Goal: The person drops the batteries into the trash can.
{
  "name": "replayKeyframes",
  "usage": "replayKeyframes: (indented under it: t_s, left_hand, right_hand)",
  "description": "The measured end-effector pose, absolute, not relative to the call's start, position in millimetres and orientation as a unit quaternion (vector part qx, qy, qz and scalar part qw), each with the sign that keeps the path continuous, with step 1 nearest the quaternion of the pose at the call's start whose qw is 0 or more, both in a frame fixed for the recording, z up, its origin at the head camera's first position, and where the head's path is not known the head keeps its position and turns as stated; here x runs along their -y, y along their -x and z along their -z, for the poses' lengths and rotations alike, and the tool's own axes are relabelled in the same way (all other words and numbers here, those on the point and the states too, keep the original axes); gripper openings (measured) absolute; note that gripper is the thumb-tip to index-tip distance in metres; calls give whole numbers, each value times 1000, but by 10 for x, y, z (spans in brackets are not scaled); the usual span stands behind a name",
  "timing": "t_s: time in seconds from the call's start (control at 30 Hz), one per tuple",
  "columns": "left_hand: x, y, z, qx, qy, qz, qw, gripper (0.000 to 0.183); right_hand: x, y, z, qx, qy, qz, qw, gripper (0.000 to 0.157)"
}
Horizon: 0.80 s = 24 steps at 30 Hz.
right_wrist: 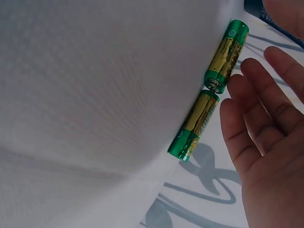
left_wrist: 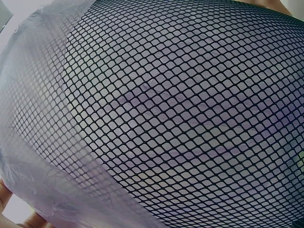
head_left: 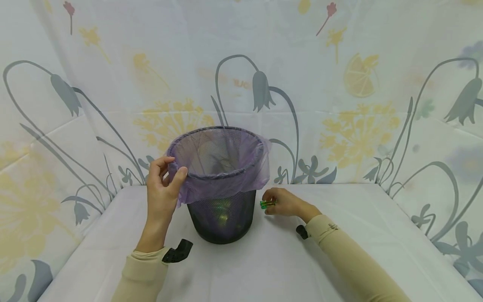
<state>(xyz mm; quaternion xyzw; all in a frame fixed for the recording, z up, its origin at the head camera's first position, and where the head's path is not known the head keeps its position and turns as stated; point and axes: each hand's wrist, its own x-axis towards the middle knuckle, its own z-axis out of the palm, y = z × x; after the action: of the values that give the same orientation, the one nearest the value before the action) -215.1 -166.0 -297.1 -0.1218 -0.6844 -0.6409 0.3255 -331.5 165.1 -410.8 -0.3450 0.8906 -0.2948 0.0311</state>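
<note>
A black mesh wastebasket [head_left: 220, 224] stands upright, a thin purple bag [head_left: 226, 186] lining it and folded down over its rim. My left hand [head_left: 162, 191] grips the rim at the near left side, thumb and fingers curled on the bag there. In the left wrist view, mesh and bag fill the picture, with fingertips [left_wrist: 35, 221] at the lower left edge. Right of the basket, my right hand [head_left: 283, 202] is low at the table with loosely bent fingers. Two green and gold batteries, an upper battery [right_wrist: 226, 56] and a lower battery [right_wrist: 194, 126], lie end to end by its fingertips.
A white cloth covers the table [head_left: 241, 272]. Behind it hangs a white curtain [head_left: 241, 37] printed with grey and yellow flowers. Something yellow-green [head_left: 223, 217] glints through the basket's mesh. Black wrist mounts [head_left: 178, 251] stick out from both sleeves.
</note>
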Motion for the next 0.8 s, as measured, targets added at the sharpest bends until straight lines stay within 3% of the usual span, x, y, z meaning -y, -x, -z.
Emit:
replayKeyframes:
  t_s: [0.8]
  left_hand:
    - [1659, 2141, 2967, 688, 118, 639, 324, 41]
  right_hand:
    - [-1703, 3261, 4150, -907, 357, 219, 39, 27]
